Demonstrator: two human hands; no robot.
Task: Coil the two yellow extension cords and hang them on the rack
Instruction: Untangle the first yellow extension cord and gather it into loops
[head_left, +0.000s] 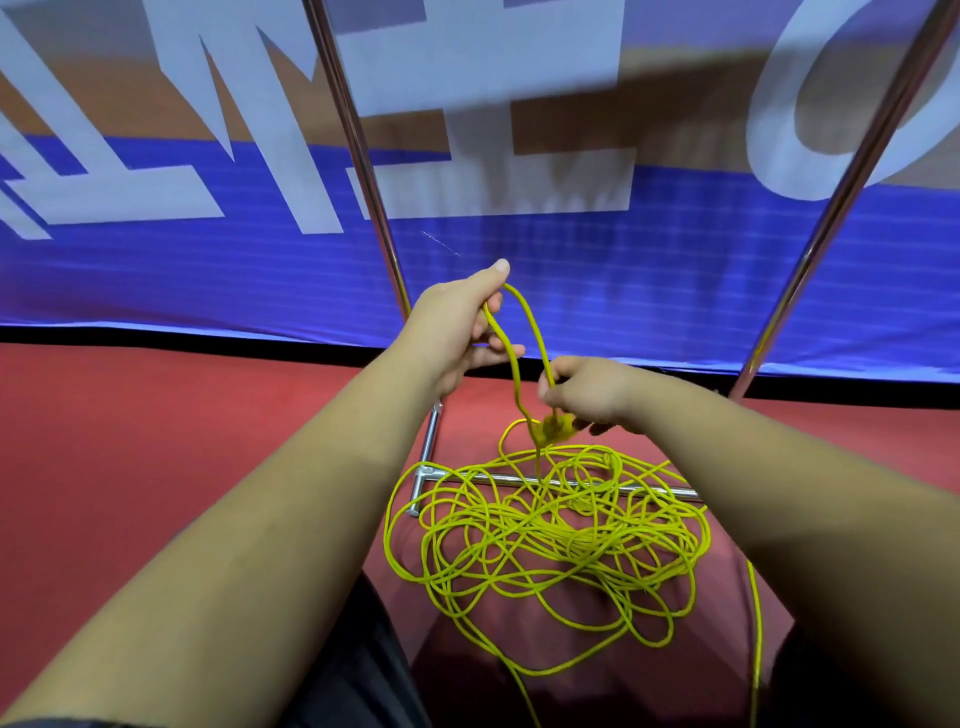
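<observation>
Left hand (457, 332) pinches the top of a yellow extension cord (558, 535) loop, right hand (589, 395) grips a strand above a blurred yellow lump (555, 429) — the tangled rest lies over the chrome tube rack (375, 208) base on red floor (156, 441), one strand cut off at the bottom edge

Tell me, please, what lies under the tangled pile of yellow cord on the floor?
The rack's chrome base bar runs under the far part of the yellow cord, and red carpet shows through the loops. Anything beneath the dense middle is covered.
</observation>
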